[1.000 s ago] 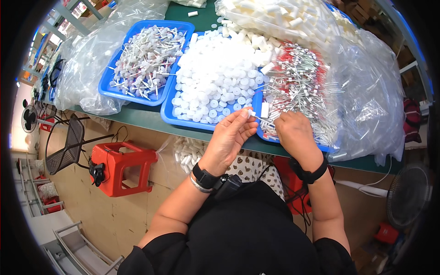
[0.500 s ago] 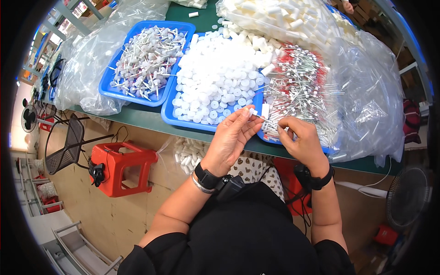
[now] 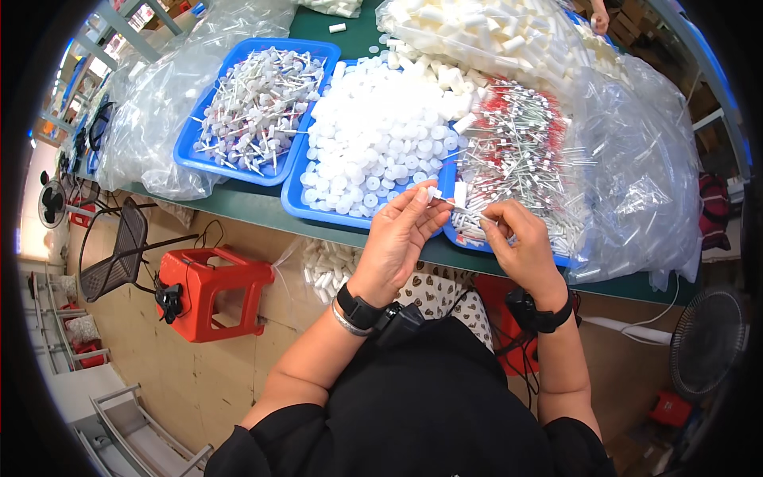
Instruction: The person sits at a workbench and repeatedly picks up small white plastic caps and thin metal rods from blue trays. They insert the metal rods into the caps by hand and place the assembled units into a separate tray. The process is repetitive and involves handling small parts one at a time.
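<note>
My left hand (image 3: 400,238) is closed in a pinch at the front edge of the middle tray, holding a small white plastic piece (image 3: 433,193) between thumb and index finger. From it a thin pale stick (image 3: 467,211) slants down to the right. Thumb and index finger of my right hand (image 3: 523,242) are closed around its other end. Just beneath my hands are a blue tray of translucent white discs (image 3: 372,183) and a tray heaped with thin white sticks with red and silvery wire ends (image 3: 517,135).
A blue tray (image 3: 184,151) of assembled disc-and-stick pieces stands at left. Behind lies a clear bag of cream-white foam cylinders (image 3: 485,32). Plastic bags (image 3: 628,175) flank the green table (image 3: 238,208). Below are a red stool (image 3: 187,294) and a fan (image 3: 707,342). Another person's hand (image 3: 600,20) shows at far right.
My hands stay almost in place, with the stick still between them; my right hand shifts slightly left. The other person's hand at the far right has come a little lower into view.
</note>
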`<state>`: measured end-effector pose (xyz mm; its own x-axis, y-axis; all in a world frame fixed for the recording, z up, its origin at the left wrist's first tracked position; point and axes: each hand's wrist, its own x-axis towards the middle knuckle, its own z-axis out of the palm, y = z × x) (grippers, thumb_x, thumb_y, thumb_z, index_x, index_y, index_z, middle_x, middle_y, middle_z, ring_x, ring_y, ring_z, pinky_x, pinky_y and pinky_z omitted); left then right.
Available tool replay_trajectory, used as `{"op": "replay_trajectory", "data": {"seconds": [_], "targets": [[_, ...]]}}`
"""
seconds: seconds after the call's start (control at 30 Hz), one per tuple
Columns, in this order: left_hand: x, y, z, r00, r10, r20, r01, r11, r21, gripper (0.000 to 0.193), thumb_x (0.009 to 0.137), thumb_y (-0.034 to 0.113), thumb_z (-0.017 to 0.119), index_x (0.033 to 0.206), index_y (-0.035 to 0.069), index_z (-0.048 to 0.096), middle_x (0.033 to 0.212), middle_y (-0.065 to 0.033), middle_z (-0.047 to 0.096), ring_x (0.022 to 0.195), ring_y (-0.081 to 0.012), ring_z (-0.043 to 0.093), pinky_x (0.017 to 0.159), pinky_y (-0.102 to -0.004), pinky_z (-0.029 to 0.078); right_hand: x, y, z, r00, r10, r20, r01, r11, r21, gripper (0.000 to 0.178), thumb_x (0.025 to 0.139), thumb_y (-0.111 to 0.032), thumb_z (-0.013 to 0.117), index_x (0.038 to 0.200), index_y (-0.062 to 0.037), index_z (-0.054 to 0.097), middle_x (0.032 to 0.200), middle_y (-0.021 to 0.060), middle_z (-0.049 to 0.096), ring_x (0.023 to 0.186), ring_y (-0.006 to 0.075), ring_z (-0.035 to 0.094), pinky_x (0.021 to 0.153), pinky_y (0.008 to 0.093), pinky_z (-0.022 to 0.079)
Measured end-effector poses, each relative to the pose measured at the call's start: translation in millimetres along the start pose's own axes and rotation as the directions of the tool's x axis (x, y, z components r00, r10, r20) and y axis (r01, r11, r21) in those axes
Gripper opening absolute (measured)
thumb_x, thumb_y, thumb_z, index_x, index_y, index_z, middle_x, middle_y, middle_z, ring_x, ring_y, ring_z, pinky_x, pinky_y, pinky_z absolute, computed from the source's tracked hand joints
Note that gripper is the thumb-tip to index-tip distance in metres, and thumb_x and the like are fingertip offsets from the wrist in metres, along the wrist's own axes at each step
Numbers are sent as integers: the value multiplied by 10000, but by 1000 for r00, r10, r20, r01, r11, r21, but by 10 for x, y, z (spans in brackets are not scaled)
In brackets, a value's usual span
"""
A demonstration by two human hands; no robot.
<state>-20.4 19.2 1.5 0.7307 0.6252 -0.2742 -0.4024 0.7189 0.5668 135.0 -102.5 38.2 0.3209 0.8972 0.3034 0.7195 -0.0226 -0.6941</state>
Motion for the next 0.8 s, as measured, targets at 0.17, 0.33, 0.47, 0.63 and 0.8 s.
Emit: {"op": "replay_trajectory", "data": {"seconds": [0.17,0.33,0.47,0.63,0.8], "targets": [[-6,-6,-1,1000,-12,-16,12,1000,-5,307,958,195,591,1185,-11,570,1003,-118,651,1022,-202,633,904,-306,525,-12,19,31,1000,-19,-17,19,1000,1,86,821,-2,657,885,5,601,743,93,577,564,185,550,543,304,441],[-6,-40,-36,999,-28,26,27,999,40,322,966,180,576,1224,-11,559,1051,-114,647,1022,-189,629,910,-304,520,-13,34,53,999,-33,-25,34,999,17,68,847,-18,650,890,8,605,748,87,591,566,161,552,531,288,436],[-56,-132,53,996,-60,62,54,993,102,358,975,166,559,1283,-13,532,1095,-106,639,1022,-169,616,916,-305,496,-2,-23,71,964,240,116,-264,912,314,126,933,-111,595,899,9,611,713,57,616,551,109,552,510,248,431],[-82,-152,6,984,-84,155,55,982,179,365,978,161,551,1305,0,525,1099,-95,640,1020,-158,608,913,-304,474,52,3,29,786,399,471,-616,564,550,277,1015,-215,475,943,21,602,704,67,638,515,86,569,479,206,441],[-56,-2,13,998,-27,51,12,961,276,365,967,193,576,1282,12,541,1058,-47,646,966,-132,611,870,-273,478,21,-116,125,893,365,263,-447,785,428,294,1022,-230,457,1062,22,602,761,87,669,582,100,604,536,228,477]]}}
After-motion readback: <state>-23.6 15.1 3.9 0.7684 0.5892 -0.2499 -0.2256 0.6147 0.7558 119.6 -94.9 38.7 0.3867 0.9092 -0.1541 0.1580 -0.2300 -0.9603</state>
